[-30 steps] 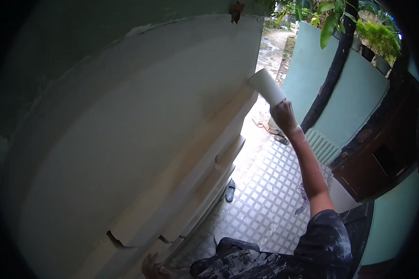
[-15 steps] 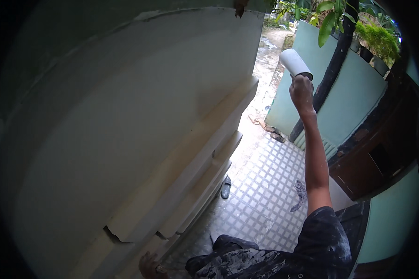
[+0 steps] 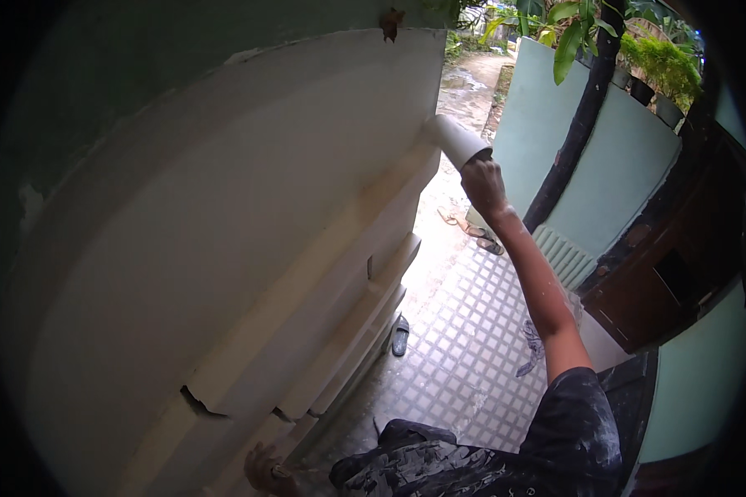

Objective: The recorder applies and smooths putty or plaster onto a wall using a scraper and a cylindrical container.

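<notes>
Near the wall (image 3: 265, 182), a white cylinder (image 3: 457, 141) slants lengthwise up-left.

Dark short sleeve (image 3: 568, 418); pale smudges (image 3: 607, 447)

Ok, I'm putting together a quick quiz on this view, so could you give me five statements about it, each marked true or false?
1. The right hand holds a white rounded object. True.
2. Both hands grip it. False: the left hand is low in the picture, near the pale wall ledge.
3. A dark slipper lies on the checked floor. True.
4. No plants are in view. False: potted plants show along the top of the pale green wall.
5. A dark post crosses the view in front of the pale green wall. True.
</notes>
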{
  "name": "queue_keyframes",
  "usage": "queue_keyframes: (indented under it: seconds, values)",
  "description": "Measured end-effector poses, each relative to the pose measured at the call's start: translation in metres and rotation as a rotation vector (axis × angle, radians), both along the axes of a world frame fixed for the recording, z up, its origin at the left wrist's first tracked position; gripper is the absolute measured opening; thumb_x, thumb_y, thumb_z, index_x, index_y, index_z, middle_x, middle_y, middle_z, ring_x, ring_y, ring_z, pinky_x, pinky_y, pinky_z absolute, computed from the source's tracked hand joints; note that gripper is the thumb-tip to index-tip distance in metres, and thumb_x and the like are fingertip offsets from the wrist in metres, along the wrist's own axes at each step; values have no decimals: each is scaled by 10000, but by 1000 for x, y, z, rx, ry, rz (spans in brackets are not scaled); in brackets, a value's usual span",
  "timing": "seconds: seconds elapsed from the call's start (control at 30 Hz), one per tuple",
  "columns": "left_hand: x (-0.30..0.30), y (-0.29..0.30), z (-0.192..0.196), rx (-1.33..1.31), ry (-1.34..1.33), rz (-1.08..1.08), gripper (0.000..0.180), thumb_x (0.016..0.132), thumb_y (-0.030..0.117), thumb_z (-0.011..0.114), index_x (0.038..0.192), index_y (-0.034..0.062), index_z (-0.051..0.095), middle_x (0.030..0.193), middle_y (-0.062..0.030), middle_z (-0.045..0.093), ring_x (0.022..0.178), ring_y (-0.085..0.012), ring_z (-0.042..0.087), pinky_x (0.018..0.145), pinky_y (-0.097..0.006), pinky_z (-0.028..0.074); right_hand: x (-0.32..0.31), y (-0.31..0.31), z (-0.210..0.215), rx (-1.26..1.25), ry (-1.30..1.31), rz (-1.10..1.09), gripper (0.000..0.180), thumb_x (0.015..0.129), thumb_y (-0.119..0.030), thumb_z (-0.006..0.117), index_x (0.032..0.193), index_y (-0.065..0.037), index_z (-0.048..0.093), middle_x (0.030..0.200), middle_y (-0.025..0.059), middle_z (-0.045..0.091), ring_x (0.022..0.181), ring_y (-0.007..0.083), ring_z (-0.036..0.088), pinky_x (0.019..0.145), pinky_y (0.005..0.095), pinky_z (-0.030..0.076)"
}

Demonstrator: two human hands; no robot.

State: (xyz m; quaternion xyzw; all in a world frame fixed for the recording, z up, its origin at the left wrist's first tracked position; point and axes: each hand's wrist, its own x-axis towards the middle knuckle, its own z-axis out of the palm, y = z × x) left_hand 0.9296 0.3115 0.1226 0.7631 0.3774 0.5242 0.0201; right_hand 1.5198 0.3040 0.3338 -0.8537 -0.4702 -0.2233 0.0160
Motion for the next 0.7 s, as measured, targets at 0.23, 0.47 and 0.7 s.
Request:
queue_keyframes:
  seconds: [0.23, 0.47, 0.7]
  values:
    - [-23, 2, -33, 18, 140, -67, 448, 973, 405, 312, 698, 95, 480, 888, -80, 657, 930, -322, 621, 809, -456, 473, 18, -10, -35, 950, -237, 29, 206, 834, -91, 583, 684, 41, 631, 609, 233, 583, 570, 425, 580, 510, 458, 458]
    - [-15, 8, -34, 48, 126, -23, 393, 961, 379, 381, 683, 132, 508, 824, -35, 653, 914, -302, 642, 856, -467, 461, 43, -13, -100, 705, 173, -358, 133, 742, -47, 565, 828, 30, 632, 865, 236, 632, 811, 398, 616, 716, 484, 483]
    - [-2, 7, -18, -45, 159, -25, 358, 947, 371, 423, 691, 137, 512, 838, -26, 671, 996, -303, 617, 902, -460, 425, 37, -21, -282, 126, 355, -13, 127, 755, -60, 554, 824, 21, 622, 869, 241, 621, 871, 409, 594, 762, 484, 463]
